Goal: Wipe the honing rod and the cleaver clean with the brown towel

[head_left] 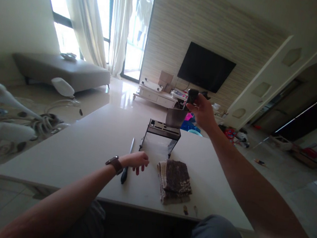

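My right hand (203,110) is raised over the far part of the white table (95,142), closed around the black handle of a cleaver (176,117). The broad blade points down at the top of a knife rack (164,129) with slots and dark legs. Whether the blade's lower edge is inside a slot I cannot tell. My left hand (139,160), with a watch at the wrist, hangs over the table with loose, slightly spread fingers and nothing in them. Beneath that wrist lies a honing steel (124,176) with a black handle.
A folded brown towel (177,180) lies right of my left hand. Two small items (185,210) lie near the table's front edge. Beyond the table stand a low white cabinet (155,95), a wall TV (207,67) and a grey bench (63,70). White lamp-like parts (11,131) are at left.
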`<state>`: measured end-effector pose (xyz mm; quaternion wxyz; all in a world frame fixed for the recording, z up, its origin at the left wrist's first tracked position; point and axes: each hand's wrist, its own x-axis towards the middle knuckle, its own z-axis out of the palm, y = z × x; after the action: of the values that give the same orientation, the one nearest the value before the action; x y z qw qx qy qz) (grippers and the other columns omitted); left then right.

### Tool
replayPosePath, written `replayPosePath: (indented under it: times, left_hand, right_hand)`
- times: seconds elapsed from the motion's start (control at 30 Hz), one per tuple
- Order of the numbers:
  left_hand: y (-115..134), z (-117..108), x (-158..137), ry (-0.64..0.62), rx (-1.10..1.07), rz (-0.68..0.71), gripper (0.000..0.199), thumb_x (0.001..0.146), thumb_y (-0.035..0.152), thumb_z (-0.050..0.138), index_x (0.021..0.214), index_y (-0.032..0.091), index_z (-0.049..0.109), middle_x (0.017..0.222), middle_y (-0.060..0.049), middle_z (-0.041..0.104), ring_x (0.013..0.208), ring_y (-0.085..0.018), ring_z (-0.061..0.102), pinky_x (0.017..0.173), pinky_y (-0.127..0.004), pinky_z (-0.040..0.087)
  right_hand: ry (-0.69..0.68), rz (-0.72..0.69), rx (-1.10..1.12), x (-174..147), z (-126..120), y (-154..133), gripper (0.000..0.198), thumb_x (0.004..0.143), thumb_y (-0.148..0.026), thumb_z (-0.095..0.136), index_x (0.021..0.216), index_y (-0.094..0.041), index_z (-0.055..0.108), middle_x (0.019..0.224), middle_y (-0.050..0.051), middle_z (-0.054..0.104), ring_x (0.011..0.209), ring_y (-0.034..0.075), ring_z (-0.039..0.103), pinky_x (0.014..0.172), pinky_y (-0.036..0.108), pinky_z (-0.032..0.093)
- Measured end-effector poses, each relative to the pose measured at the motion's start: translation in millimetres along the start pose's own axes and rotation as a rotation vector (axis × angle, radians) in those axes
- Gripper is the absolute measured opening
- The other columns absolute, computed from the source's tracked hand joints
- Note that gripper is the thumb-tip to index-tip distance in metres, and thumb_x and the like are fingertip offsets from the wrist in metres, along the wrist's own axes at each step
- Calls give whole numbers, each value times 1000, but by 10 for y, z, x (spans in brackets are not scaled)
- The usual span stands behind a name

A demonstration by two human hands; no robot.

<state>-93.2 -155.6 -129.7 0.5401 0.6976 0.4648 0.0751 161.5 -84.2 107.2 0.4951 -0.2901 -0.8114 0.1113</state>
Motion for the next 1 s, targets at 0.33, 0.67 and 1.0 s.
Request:
replayPosePath:
  times: [0.33,0.67,1.0]
  left_hand:
    - [345,149,-382,-136,-740,312,50,93,58,51,98,13,70,92,-11,75,74,-21,72,65,-29,52]
    - [575,447,-567,-387,-961,452,55,79,37,89,122,17,63,98,-6,69,84,-22,74,77,-35,59]
    - [558,508,-531,-132,-992,311,68,76,14,83,138,22,54,92,1,64,63,-11,67,61,-24,55]
  right_hand:
    - [-480,-651,-509,-1318,293,-775,26,103,-17,58,117,-35,70,115,0,79,112,18,74,75,29,59]
    - [-458,-599,-529,-1869,520,-436,23,102,-19,61,117,-33,72,117,3,81,117,20,75,63,25,55]
    - [-222,-575,-499,-1961,324,-64,22,95,-19,71,113,-30,72,113,5,79,109,22,73,84,35,57]
